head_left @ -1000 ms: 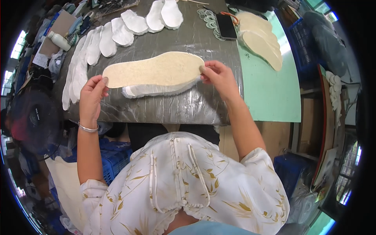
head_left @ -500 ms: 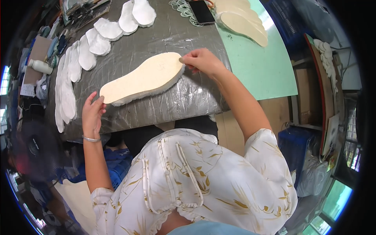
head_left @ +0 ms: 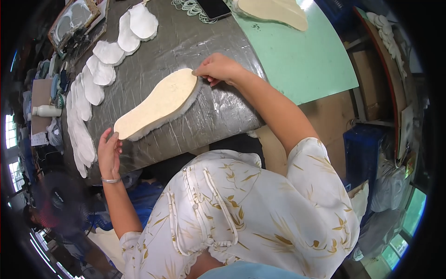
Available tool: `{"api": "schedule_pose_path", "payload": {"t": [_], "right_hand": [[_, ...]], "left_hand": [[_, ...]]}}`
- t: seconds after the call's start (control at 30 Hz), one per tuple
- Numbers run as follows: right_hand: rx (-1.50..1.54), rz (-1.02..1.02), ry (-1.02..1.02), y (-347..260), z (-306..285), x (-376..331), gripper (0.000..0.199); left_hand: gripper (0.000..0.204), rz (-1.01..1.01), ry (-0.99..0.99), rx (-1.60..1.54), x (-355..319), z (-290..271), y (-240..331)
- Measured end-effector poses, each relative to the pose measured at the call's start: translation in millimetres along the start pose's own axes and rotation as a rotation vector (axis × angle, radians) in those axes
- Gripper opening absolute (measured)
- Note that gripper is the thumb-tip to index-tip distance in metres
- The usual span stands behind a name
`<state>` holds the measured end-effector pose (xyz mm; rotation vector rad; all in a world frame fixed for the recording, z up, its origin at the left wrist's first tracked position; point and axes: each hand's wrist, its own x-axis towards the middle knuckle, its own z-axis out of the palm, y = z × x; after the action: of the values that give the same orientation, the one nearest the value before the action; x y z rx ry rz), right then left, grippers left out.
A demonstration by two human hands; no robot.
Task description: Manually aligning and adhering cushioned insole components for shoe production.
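Observation:
A cream insole point(head_left: 155, 104) with white fluffy pile showing along its lower edge is stretched between my two hands above the dark plastic-covered table point(head_left: 218, 42). Its narrower end is pinched by my left hand point(head_left: 110, 151), between thumb and fingers; a bracelet circles that wrist. At the wider, farther end, my right hand point(head_left: 218, 68) grips the rim with thumb and fingertips. The cream side faces up, so most of the pile underneath is hidden. White fluffy insoles point(head_left: 94, 88) lie overlapping in a curved row along the table's left side.
On a green mat point(head_left: 302, 65) at the right lie cream insoles point(head_left: 274, 13). A black phone point(head_left: 213, 8) and pale cord loops point(head_left: 193, 10) are at the far edge. To the left are a white bottle point(head_left: 49, 110) and a fan point(head_left: 60, 200); a blue crate point(head_left: 364, 153) stands right.
The view has shifted, moving the table items left and up in the picture. Within it, the insole now slants more steeply, still held at both ends.

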<state>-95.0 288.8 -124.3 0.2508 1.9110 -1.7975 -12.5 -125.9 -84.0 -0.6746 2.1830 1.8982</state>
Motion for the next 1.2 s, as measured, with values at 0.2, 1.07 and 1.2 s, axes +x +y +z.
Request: {"api": "schedule_pose_path", "payload": {"t": [0.2,1.07,1.2], "right_hand": [[0.009,-0.001,-0.009,9,-1,12,0.021],[-0.030,0.004,-0.003,8,-1,18,0.024],[-0.040,0.008,0.001,7,-2,17,0.024]], "left_hand": [[0.053,0.023,-0.010,0.006,-10,3,1],[0.050,0.007,-0.046,-0.008,-14,3,1],[0.051,-0.003,-0.062,0.003,-14,3,3]]}}
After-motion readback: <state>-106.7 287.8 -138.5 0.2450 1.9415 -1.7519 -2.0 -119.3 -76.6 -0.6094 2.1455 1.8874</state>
